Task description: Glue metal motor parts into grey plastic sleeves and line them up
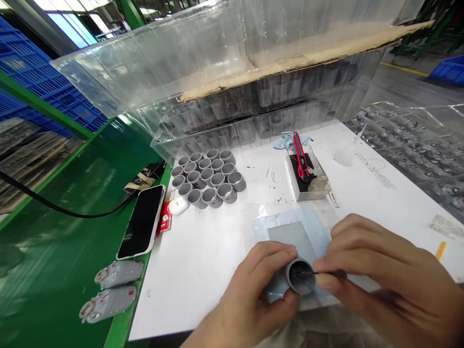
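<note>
My left hand [259, 285] is wrapped round a grey cylindrical part [281, 282], whose open round end faces my right side. Between the thumb and fingertips of my right hand [377, 266] is a thin dark tool [335, 273]; its tip reaches into the part's opening, and its kind is hard to make out. Beneath my hands lie a grey square sheet [292, 236] and a light blue cloth [317, 224]. Several more grey cylinders [206, 176] stand grouped upright at the table's back left.
A clear box [311, 195] holds a red utility knife [300, 157], with a blue rag [286, 140] behind it. A phone [141, 222] and white earbud case [178, 206] lie at the left edge. Stacked clear plastic trays [217, 58] wall off the back; a squeeze bottle [344, 153] stands right.
</note>
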### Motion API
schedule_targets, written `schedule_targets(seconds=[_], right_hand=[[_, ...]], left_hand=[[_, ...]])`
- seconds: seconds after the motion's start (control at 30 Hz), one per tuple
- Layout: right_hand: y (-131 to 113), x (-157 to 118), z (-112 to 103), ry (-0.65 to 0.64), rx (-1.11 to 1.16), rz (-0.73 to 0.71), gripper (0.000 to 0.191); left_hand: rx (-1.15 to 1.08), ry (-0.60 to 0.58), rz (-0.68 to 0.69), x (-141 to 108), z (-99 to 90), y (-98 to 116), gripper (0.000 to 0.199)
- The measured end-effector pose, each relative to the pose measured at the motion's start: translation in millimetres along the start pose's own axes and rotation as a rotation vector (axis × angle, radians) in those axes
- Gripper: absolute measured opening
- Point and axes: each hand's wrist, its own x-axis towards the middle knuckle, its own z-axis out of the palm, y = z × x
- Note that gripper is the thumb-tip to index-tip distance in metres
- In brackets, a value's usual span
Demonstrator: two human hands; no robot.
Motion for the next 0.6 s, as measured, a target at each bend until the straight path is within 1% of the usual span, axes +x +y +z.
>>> schedule_targets(seconds=[0.13,0.33,0.53,0.6], right_hand=[[6.1,-0.5,2.0,-0.011,0.032,0.015,0.014],[10.8,-3.9,1.9,-0.046,0.015,0.016,0.017],[9.6,3.1,-1.3,-0.034,-0.114,-0.034,0.017],[7.1,3.7,-3.4,-0.036,-0.118,-0.035,0.016]], left_hand=[[-0.007,-0.02,-0.028,0.4,0.0,1.1,0.067],[0.003,-0.034,-0.005,3.6,-0.5,1.8,0.066],[0.004,-0.035,-0.002,4.9,-1.3,4.9,0.064],[0.012,-0.038,-0.002,5.2,-1.7,4.7,0.064]])
